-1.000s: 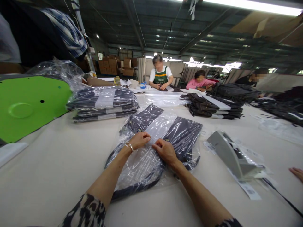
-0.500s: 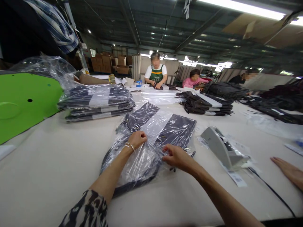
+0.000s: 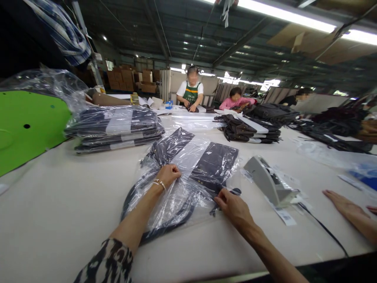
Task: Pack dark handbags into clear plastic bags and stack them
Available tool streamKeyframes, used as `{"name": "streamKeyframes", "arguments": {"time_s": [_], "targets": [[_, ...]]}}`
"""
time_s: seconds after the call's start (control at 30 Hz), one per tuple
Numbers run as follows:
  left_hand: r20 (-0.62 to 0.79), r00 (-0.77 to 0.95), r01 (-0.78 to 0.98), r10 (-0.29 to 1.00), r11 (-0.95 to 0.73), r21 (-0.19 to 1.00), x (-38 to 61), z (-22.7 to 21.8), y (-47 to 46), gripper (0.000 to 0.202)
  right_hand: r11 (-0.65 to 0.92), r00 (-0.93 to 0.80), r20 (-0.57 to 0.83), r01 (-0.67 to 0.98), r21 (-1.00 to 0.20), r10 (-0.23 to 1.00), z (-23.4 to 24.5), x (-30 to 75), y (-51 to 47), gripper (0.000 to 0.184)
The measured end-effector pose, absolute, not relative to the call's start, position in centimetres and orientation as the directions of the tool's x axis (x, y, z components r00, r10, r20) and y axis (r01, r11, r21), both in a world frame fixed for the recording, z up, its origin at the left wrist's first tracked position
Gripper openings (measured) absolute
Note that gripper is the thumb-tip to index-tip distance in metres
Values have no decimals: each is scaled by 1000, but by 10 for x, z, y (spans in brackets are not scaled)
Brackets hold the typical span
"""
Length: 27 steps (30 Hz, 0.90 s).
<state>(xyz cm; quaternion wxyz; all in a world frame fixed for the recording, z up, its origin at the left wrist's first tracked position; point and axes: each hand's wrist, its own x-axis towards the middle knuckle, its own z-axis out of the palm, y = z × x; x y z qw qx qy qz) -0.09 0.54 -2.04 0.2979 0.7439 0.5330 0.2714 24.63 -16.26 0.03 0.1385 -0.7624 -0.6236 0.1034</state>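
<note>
Flat on the table in front of me lies a dark folded bag (image 3: 216, 163) with a pale band (image 3: 190, 157) across it. It is inside a clear plastic bag (image 3: 176, 200), wrinkled toward my side, through which a long dark strap (image 3: 167, 232) shows as a loop. My left hand (image 3: 168, 175), wearing a bracelet at the wrist, is closed with its fingertips pinching the plastic near the middle. Thumb and fingers together, my right hand (image 3: 232, 202) grips the plastic at the right side, beside short dark strap ends (image 3: 235, 191).
A grey tabletop device (image 3: 266, 181) with a cable stands at the right. Beyond it another person's hand (image 3: 344, 204) rests on the table. Wrapped dark bags (image 3: 118, 125) are stacked at the left, more bags (image 3: 250, 127) behind. Several people work across the table.
My right hand has moved right along the plastic bag, and its spread fingers have closed on the edge. My left hand stays at the middle. The view has shifted slightly.
</note>
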Motion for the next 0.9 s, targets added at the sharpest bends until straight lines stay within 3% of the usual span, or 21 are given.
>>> {"name": "streamKeyframes", "arguments": {"time_s": [0.13, 0.27, 0.37, 0.43, 0.5, 0.6, 0.67, 0.83, 0.9], "targets": [[79, 283, 620, 956, -245, 745, -1, -21, 5, 10, -96, 182, 162, 895, -435, 970, -6, 256, -170, 11], [72, 291, 614, 954, -244, 750, -2, -21, 7, 11, -92, 179, 67, 749, -656, 982, 15, 287, -179, 16], [68, 301, 618, 951, -249, 746, -3, -20, 8, 12, -93, 184, 57, 714, -694, 981, 34, 288, -175, 23], [65, 305, 623, 950, -251, 741, -3, -19, 8, 13, 21, 132, 187, 760, -650, 973, 37, 270, -166, 21], [62, 304, 633, 951, -250, 733, -3, -18, 6, 13, 203, -33, 322, 835, -512, 946, 31, 246, -157, 15], [63, 285, 659, 956, -243, 712, -2, -16, 3, 12, 347, -265, 319, 908, -235, 910, 16, 226, -151, 14], [70, 270, 678, 960, -241, 694, -1, -16, 2, 11, 293, -241, 274, 941, -169, 931, 14, 235, -156, 16], [73, 274, 695, 959, -250, 674, 0, -15, 1, 13, -9, 127, 238, 897, -442, 963, 55, 336, -178, 20], [68, 289, 694, 955, -258, 673, -1, -14, 1, 15, -231, 363, 235, 863, -450, 902, 77, 388, -185, 24]]}}
